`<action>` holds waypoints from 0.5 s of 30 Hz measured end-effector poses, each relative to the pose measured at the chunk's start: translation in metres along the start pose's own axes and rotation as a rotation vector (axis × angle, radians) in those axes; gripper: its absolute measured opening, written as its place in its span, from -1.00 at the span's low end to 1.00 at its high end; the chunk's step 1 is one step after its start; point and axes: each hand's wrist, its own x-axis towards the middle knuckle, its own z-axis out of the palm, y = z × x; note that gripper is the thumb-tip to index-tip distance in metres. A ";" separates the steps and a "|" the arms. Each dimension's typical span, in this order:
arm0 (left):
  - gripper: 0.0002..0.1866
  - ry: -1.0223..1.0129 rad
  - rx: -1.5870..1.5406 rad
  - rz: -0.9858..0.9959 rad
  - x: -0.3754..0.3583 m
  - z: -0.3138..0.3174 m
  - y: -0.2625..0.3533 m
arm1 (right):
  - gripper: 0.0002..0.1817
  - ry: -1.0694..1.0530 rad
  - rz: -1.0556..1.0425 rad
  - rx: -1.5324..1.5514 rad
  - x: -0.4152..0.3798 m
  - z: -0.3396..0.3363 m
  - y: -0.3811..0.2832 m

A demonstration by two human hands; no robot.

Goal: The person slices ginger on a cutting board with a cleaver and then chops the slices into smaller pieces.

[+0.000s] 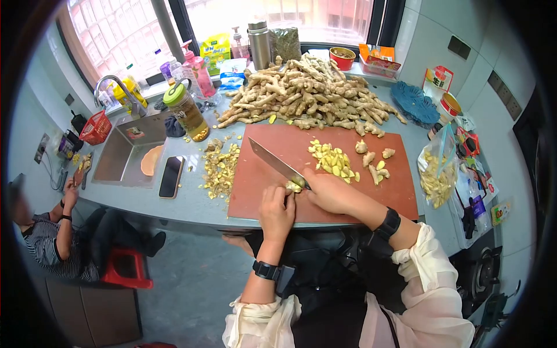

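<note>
My right hand [328, 191] grips a kitchen knife [272, 160] by its handle, the blade pointing up and left over a reddish-brown cutting board [371, 206]. Close beside it, the fingers of my left hand [276, 212] are bent over a small piece of ginger [294, 187] at the knife's heel. Sliced ginger [333, 159] lies in a heap on the board, with several unsliced ginger pieces [378, 173] to its right. Behind the board rises a large pile of whole ginger [313, 93]. Ginger peelings and scraps [220, 168] lie left of the board.
A phone [171, 177] and a sink [116, 156] are to the left, near a green-lidded jar [187, 113]. At the right stand a bag of ginger pieces [436, 174] and a blue dish [414, 103]. Another person [55, 243] sits at far left on a red stool [129, 268].
</note>
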 end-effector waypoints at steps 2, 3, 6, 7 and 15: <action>-0.86 -0.030 0.043 -0.006 -0.001 0.000 -0.002 | -0.64 0.089 -0.104 -0.034 -0.006 0.003 0.015; -0.86 -0.018 0.043 -0.002 0.000 0.000 -0.002 | -0.64 0.094 -0.112 -0.042 -0.013 -0.007 0.015; -0.86 -0.017 0.039 -0.011 -0.001 0.001 -0.001 | -0.63 -0.110 0.133 0.243 -0.045 -0.037 0.010; -0.86 -0.024 0.038 -0.009 -0.001 0.001 -0.001 | -0.64 -0.103 0.198 0.320 -0.053 -0.041 0.010; -0.87 -0.032 0.056 -0.027 -0.001 0.000 0.001 | -0.74 0.046 0.222 0.884 -0.072 -0.032 0.029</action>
